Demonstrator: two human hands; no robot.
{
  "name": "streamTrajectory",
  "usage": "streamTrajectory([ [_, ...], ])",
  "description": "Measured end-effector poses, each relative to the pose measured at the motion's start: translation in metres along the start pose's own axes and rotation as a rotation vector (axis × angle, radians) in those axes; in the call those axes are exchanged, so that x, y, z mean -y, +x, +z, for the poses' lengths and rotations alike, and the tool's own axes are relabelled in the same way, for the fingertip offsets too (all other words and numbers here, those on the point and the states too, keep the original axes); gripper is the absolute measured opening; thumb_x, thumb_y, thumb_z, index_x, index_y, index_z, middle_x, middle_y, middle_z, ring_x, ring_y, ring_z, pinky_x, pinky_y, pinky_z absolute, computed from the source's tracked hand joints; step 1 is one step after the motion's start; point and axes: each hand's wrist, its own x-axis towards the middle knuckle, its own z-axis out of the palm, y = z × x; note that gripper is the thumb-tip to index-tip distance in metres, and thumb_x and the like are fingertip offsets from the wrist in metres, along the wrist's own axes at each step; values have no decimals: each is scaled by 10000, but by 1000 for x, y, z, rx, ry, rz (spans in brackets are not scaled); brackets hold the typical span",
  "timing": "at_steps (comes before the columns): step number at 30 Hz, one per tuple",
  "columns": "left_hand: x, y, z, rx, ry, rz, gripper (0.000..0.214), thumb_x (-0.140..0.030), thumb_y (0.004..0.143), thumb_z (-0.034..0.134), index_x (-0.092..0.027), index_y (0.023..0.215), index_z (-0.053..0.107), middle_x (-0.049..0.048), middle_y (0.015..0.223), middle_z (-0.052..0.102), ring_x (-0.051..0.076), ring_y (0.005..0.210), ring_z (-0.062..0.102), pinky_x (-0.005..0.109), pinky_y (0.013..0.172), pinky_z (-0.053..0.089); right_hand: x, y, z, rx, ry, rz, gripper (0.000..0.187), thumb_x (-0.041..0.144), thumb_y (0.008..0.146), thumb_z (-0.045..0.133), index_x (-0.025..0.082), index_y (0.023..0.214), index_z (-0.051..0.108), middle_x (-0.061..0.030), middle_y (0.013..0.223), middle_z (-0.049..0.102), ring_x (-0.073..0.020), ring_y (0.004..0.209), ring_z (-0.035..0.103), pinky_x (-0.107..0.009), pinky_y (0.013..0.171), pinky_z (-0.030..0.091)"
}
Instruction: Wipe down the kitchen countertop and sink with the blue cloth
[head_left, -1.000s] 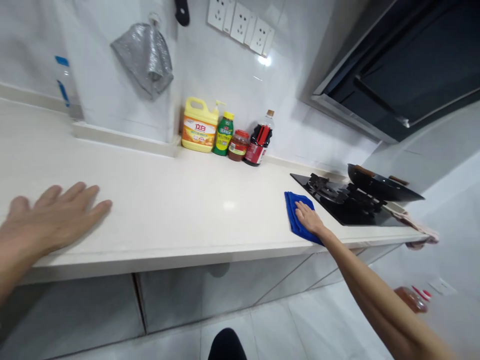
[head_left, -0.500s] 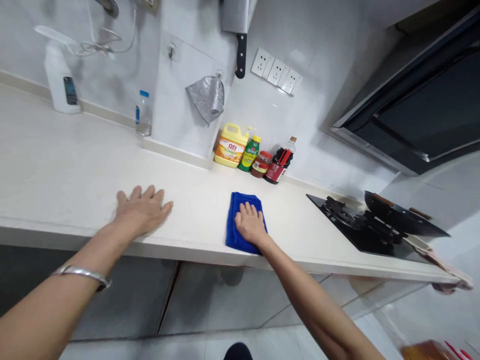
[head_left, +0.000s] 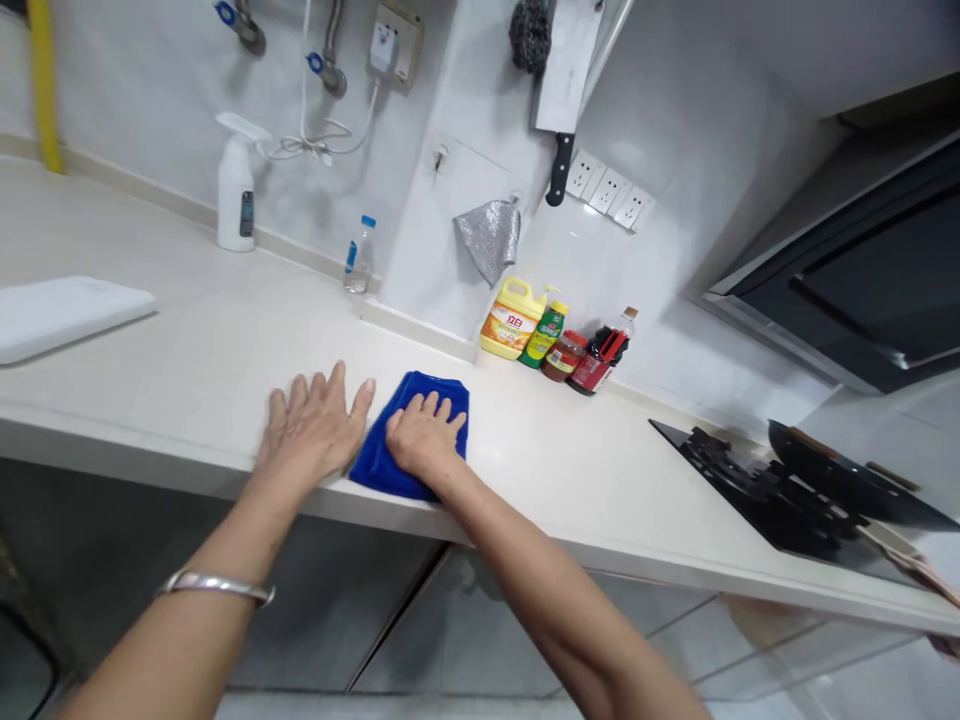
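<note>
A folded blue cloth (head_left: 409,413) lies on the white countertop (head_left: 180,345) near its front edge. My right hand (head_left: 424,441) presses flat on the cloth, fingers stretched out over it. My left hand (head_left: 313,424) rests flat on the bare counter just left of the cloth, fingers spread, almost touching its edge. A metal bracelet (head_left: 216,585) circles my left wrist.
A yellow detergent jug (head_left: 510,320), green bottle (head_left: 544,335), red jar (head_left: 564,356) and dark sauce bottle (head_left: 600,352) stand by the wall. A black gas hob (head_left: 757,490) with a wok (head_left: 844,478) is right. A white board (head_left: 64,312) lies left. A cleaver (head_left: 562,90) hangs above.
My right hand has slid the blue cloth leftward along the counter from beside the hob until it lies next to my left hand. The view has swung left.
</note>
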Motion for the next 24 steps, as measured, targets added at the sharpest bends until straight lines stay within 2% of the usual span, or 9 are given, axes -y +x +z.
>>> streamTrajectory([
  [3, -1, -1, -3, 25, -77, -29, 828, -630, 937, 63, -124, 1583, 176, 181, 1628, 267, 368, 1530, 125, 560, 1248, 76, 34, 20, 13, 44, -22, -134, 635, 377, 1017, 252, 27, 1547, 244, -235, 1632, 183, -450, 1500, 142, -727, 1167, 140],
  [6, 3, -2, -5, -11, -134, -25, 839, -631, 931, 42, -123, 1574, 223, 196, 1614, 290, 382, 1527, 126, 560, 1248, 99, 56, 47, 27, 59, -38, -252, 571, 308, 1027, 214, 112, 1562, 242, -171, 1655, 157, -390, 1517, 138, -682, 1196, 134],
  [8, 5, -4, -5, -70, -121, -14, 839, -628, 933, 58, -113, 1558, 275, 217, 1600, 302, 410, 1520, 133, 577, 1244, 97, 66, 66, 33, 58, -26, -283, 563, 318, 1028, 203, 140, 1561, 249, -145, 1660, 157, -366, 1523, 135, -680, 1198, 140],
  [12, 8, -7, -1, -244, -53, 28, 776, -554, 953, 138, -60, 1492, 398, 252, 1576, 308, 431, 1515, 125, 584, 1247, 79, 81, 101, 34, 104, 19, -324, 633, 459, 1009, 256, 163, 1568, 224, -97, 1673, 133, -347, 1533, 89, -667, 1215, 110],
  [14, 8, -9, 0, -301, -39, 39, 737, -523, 961, 157, -68, 1477, 421, 244, 1570, 319, 425, 1515, 130, 595, 1245, 83, 83, 116, 31, 132, 41, -331, 659, 495, 1000, 253, 168, 1572, 219, -78, 1677, 120, -335, 1537, 73, -644, 1228, 91],
  [17, 8, -9, 1, -314, -20, 26, 719, -517, 967, 153, -92, 1464, 451, 218, 1563, 352, 405, 1518, 137, 598, 1245, 88, 76, 134, 25, 156, 70, -357, 678, 511, 992, 235, 173, 1579, 212, -64, 1679, 109, -320, 1539, 76, -606, 1242, 78],
  [24, 15, 0, -1, -206, 24, -60, 781, -503, 946, 83, -26, 1426, 473, 237, 1505, 435, 417, 1474, 254, 592, 1225, 160, 40, 153, 17, 168, 67, -392, 674, 501, 993, 188, 184, 1589, 196, -41, 1679, 100, -280, 1543, 84, -534, 1259, 69],
])
